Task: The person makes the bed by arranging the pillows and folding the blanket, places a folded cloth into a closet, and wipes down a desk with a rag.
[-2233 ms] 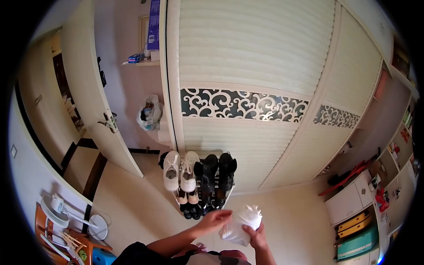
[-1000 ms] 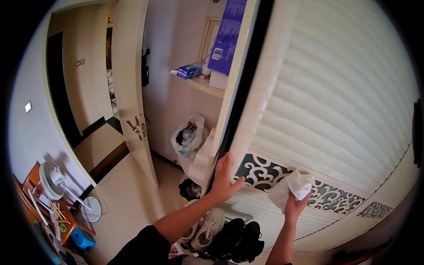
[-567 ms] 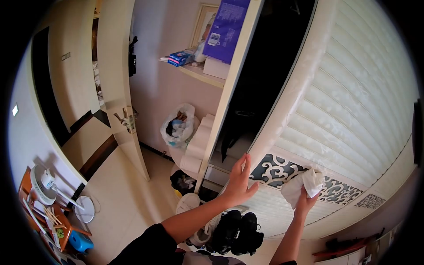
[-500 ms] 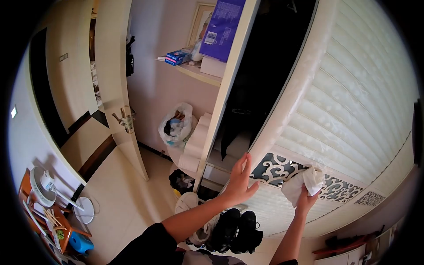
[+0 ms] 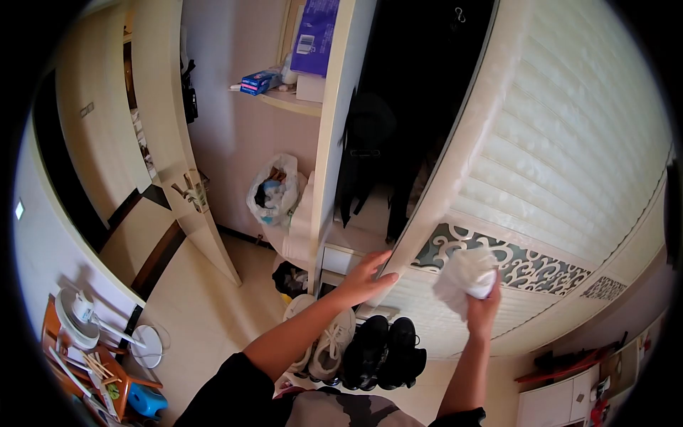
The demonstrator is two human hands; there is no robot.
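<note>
In my right hand (image 5: 484, 307) is a crumpled white cloth (image 5: 455, 283), its loose end hanging down. It sits in front of the scrollwork panel (image 5: 548, 269) of the cream wardrobe door (image 5: 569, 153); whether it touches the panel I cannot tell. My left hand (image 5: 363, 280) is open, fingers stretched toward the door's pale edge frame (image 5: 455, 167). Contact there is unclear. Behind that edge, the dark wardrobe opening (image 5: 420, 85) shows black hanging items and a pale base.
Below my arms stand white sneakers (image 5: 333, 347) and black shoes (image 5: 366, 349). Left of the wardrobe are a white plastic bag (image 5: 276, 191) and a corner shelf (image 5: 292, 104) with a purple box (image 5: 315, 39). A room door (image 5: 171, 142) stands ajar; a white fan (image 5: 77, 313) is lower left.
My right hand has shifted slightly left and up with the cloth, which is bunched differently. My left hand has moved left and lower, its fingers tilting rightward. The camera view has shifted right.
</note>
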